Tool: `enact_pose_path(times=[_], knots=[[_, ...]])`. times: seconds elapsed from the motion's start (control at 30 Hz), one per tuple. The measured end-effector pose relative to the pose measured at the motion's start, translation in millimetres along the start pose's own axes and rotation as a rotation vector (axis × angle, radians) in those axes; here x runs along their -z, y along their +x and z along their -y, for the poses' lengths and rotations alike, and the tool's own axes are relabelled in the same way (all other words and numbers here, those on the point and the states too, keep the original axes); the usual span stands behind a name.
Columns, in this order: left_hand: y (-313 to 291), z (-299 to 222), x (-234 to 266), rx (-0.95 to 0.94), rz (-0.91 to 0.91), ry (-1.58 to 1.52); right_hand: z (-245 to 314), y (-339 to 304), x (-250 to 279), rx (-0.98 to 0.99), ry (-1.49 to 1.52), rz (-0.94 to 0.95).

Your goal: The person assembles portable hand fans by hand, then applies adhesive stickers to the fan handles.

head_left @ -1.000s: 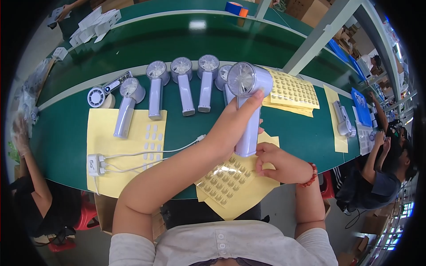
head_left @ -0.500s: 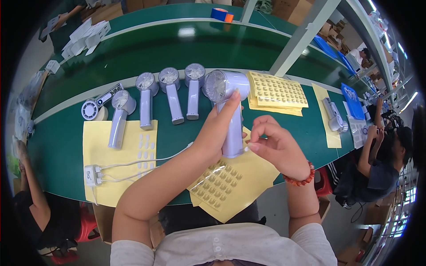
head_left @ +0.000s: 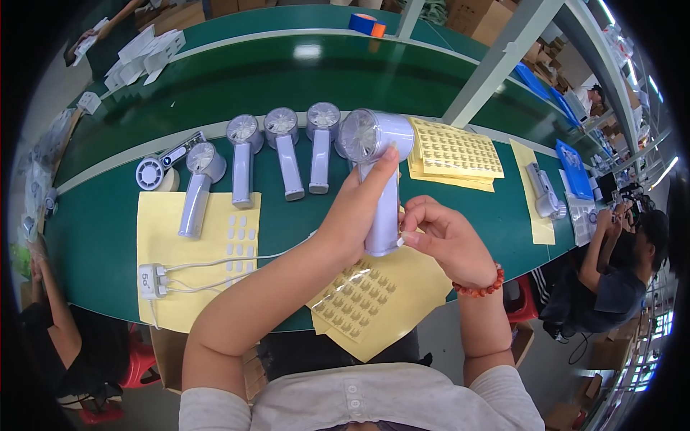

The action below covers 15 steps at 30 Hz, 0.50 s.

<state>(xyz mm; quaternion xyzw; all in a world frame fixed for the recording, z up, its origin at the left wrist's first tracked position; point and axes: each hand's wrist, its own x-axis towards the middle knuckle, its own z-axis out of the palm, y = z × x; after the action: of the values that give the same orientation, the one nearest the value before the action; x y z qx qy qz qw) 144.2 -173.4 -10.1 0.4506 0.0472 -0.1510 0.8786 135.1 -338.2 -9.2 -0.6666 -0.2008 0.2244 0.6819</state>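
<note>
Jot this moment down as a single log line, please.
left hand: gripping lavender handheld fan | right hand: pinching small white piece near fan's lower end | nearby: yellow patterned sheet, white cabled block

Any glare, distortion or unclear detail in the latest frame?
Head view: white glare on the green belt; fisheye bowing along the green workbench, black corners; the held lilac handheld fan reads clearly, the white piece in the right hand is too small to identify.

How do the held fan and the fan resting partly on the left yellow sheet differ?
The held fan is in the grip of the left hand; the resting fan is untouched. The held fan looks larger, the resting fan smaller. Both are pale purple, with clear round fronts and long handles.
</note>
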Motion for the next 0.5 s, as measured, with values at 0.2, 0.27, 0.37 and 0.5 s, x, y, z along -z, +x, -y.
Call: enact_pose_path(times=[0.2,0.27,0.37,0.5], knots=[[0,1,0,-0.017,0.002,0.009,-1,0,-3,-0.005,0.014,-0.036],[0,1,-1,-0.007,0.001,0.015,-2,-1,-8,0.018,-0.029,-0.059],[3,4,2,0.016,-0.003,0.024,-6,-4,-21,0.068,-0.112,-0.201],[4,6,2,0.039,-0.020,0.066,-12,-10,-31,0.153,-0.207,-0.331]])
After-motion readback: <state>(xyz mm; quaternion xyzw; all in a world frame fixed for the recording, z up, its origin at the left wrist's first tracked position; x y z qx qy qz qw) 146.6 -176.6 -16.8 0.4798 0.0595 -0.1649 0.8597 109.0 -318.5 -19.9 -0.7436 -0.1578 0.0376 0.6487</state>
